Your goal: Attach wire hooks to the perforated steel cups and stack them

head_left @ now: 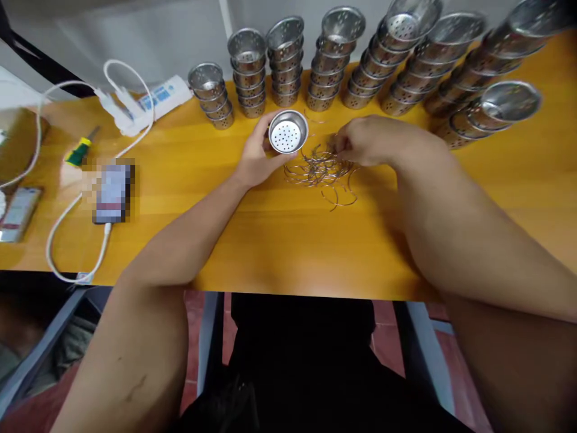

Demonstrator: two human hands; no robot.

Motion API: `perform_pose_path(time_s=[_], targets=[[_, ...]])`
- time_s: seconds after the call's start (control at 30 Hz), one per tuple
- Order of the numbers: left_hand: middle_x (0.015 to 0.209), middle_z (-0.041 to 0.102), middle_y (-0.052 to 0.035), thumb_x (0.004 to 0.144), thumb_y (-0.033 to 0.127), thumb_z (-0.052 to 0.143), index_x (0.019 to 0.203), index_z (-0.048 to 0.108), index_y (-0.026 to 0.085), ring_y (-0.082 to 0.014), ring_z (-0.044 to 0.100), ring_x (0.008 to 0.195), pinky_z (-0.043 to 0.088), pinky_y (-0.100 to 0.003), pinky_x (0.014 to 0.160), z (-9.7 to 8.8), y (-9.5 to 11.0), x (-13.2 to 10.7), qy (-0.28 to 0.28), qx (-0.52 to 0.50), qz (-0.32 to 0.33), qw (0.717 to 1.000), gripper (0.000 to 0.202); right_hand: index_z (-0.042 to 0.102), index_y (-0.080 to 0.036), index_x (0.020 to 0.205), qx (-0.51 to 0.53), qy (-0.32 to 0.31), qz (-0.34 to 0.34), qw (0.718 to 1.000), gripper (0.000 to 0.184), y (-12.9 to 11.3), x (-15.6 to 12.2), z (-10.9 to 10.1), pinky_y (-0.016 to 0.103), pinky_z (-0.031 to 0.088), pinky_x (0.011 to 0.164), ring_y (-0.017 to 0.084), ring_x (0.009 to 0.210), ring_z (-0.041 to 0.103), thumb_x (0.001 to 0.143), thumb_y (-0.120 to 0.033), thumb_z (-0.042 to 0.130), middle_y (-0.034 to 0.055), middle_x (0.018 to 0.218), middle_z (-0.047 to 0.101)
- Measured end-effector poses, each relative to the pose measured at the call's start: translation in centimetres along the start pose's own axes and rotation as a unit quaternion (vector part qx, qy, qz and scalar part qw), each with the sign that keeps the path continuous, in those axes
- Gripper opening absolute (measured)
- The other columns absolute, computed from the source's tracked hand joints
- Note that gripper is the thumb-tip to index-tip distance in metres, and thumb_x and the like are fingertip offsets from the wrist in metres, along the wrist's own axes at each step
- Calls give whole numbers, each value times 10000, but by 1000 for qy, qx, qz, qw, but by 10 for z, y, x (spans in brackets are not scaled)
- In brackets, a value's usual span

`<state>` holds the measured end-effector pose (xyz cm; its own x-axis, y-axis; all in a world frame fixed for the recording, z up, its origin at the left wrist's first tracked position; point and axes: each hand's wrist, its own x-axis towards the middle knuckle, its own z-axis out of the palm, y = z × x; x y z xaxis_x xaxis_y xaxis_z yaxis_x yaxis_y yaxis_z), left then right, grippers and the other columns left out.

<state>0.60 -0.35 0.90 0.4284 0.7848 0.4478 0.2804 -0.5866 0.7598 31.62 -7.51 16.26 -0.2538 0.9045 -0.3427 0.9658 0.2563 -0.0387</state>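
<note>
My left hand (258, 157) is closed around a small perforated steel strainer cup (288, 132), held just above the yellow wooden table (279, 240) with its open side facing me. My right hand (367, 141) rests on the table with its fingers pinched together at the top of a tangled pile of thin wire handles (321, 171). What the fingers pinch is too small to make out. The pile lies between the two hands, and a few loose wires sit at its near edge.
Several stacks of the same steel cups (360, 66) line the table's far edge, some leaning right. At the left lie a white power strip (144, 102) with cable, a green-handled screwdriver (81, 150), a phone (112, 192) and a small box (18, 213).
</note>
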Motion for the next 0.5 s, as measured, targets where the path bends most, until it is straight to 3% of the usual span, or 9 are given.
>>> perform_pose_path(time_s=[0.1, 0.27, 0.4, 0.5], targets=[[1924, 658, -167, 913, 922, 1022, 1867, 547, 372, -484, 629, 1861, 537, -734, 1588, -1, 9, -2, 3, -13, -2, 1000, 1199, 962, -68, 1373, -43, -14, 25, 999, 264, -16, -8, -7, 415, 447, 901, 229, 1251, 839, 1272, -139, 729, 190, 1437, 955], [1908, 662, -168, 915, 937, 1026, 1848, 546, 348, -478, 643, 1849, 599, -704, 1528, -3, 22, -4, -2, -2, -23, 1000, 1204, 962, -61, 1358, -25, -30, 35, 999, 217, -28, -14, -12, 418, 462, 908, 242, 1270, 856, 1269, -135, 778, 211, 1422, 951], [1845, 713, -155, 959, 820, 1060, 1799, 569, 389, -444, 705, 1781, 631, -667, 1496, -4, 27, -5, 16, 28, -32, 999, 1065, 962, -46, 1365, 19, -26, 35, 999, 233, -24, -14, -15, 447, 482, 967, 252, 1249, 843, 1285, -186, 793, 206, 1421, 955], [1734, 776, -146, 943, 707, 1118, 1671, 644, 349, -419, 770, 1674, 623, -639, 1495, -8, 30, -5, 32, 62, -45, 997, 940, 955, -26, 1412, 50, 9, 21, 999, 249, -15, -16, -18, 450, 508, 979, 259, 1238, 846, 1279, -172, 802, 214, 1413, 952]])
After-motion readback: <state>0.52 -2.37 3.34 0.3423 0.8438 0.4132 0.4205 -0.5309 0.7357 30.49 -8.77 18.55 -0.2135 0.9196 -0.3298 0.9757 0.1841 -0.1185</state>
